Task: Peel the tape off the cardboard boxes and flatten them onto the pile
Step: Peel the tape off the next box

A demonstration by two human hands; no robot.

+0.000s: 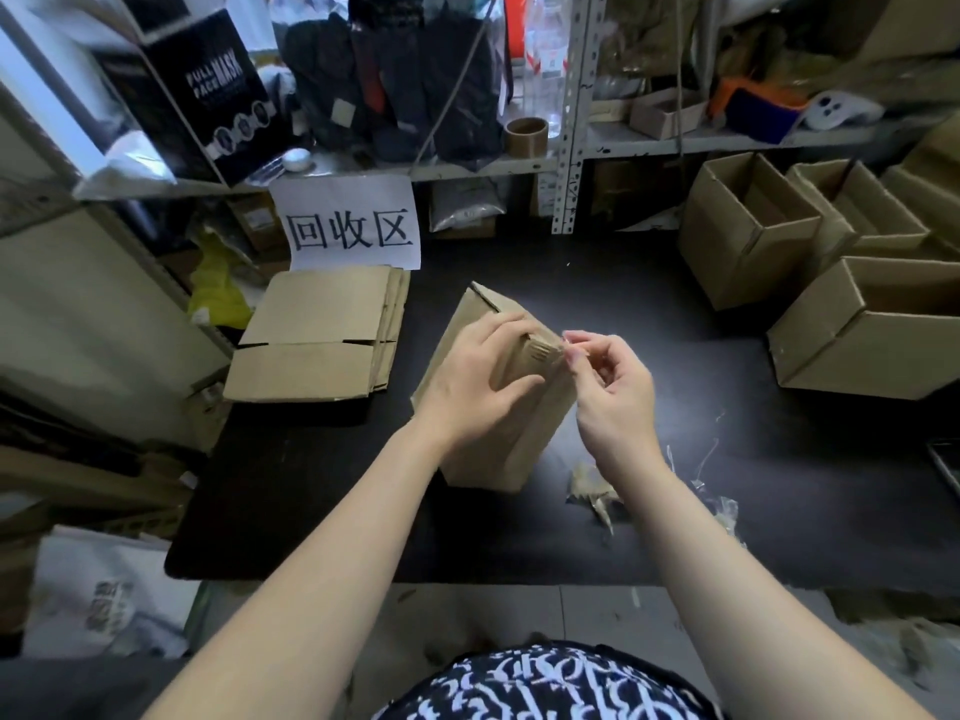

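left hand (475,379) grips the top of the cardboard box (493,454) standing on the desk (675,314), while the right hand (618,389) pinches what looks like a tape end (557,349) at its upper edge. a hurried pull could snap the tape or tip the tall box, which stands apart from the pile (317,335).

Brown cardboard box (491,459) standing mid-table, flattened pile (317,340) at left, open boxes (748,236) at right

Matt cardboard box (488,439), matt black table (727,511)
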